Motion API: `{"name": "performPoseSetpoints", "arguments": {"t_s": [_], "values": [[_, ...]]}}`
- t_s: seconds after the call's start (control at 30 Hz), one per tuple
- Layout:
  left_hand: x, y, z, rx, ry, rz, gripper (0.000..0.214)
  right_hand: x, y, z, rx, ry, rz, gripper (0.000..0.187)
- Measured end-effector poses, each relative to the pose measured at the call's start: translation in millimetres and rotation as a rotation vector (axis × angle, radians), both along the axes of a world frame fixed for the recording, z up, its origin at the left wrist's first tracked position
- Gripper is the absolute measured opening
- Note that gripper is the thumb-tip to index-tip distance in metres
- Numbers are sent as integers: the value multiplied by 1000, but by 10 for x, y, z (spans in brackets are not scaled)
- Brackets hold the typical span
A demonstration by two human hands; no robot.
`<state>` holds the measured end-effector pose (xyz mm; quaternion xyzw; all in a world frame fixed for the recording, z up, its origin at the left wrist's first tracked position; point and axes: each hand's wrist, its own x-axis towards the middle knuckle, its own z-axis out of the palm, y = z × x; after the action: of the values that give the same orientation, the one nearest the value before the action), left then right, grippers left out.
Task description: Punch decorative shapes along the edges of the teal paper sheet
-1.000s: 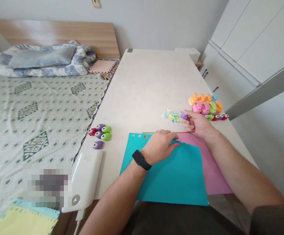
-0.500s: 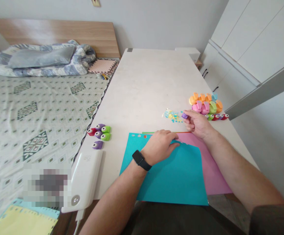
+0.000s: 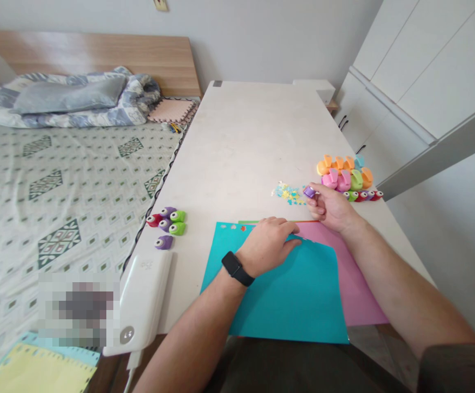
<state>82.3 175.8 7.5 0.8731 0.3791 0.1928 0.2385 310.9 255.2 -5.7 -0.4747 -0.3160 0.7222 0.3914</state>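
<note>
My left hand [image 3: 270, 245], a black watch on its wrist, lies over the upper edge of a teal sheet of paper [image 3: 286, 295]. Its thumb is spread from the fingers, with teal paper showing between them; some fingertips are hidden. Small punched holes run along that edge. My right hand [image 3: 332, 208] pinches a small purple craft punch [image 3: 310, 191] between thumb and fingers, above the table and off the paper. Just left of it lies a pile of tiny yellow, blue and pale paper cut-outs [image 3: 288, 194]. A pink sheet [image 3: 358, 295] shows under the teal one.
Larger orange, pink and green punches [image 3: 343, 177] stand at the right edge of the white table [image 3: 253, 136], with small ones [image 3: 362, 196] in front. More small punches [image 3: 166, 222] sit at the left, by a white device with a cable [image 3: 143, 300]. A bed [image 3: 98, 174] adjoins the left side.
The purple punch has turned slightly and risen a little in my right hand. My left hand and the teal sheet have hardly moved.
</note>
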Motion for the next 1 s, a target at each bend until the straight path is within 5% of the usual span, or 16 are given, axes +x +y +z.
{"name": "performPoseSetpoints", "arguments": {"t_s": [0.6,1.0], "values": [[0,2,-5,2,11,7,23,25,-34,84,-79,239,17,26],[-1,0,-15,6,0,-1,23,69,-52,62,-93,203,0,32]]}}
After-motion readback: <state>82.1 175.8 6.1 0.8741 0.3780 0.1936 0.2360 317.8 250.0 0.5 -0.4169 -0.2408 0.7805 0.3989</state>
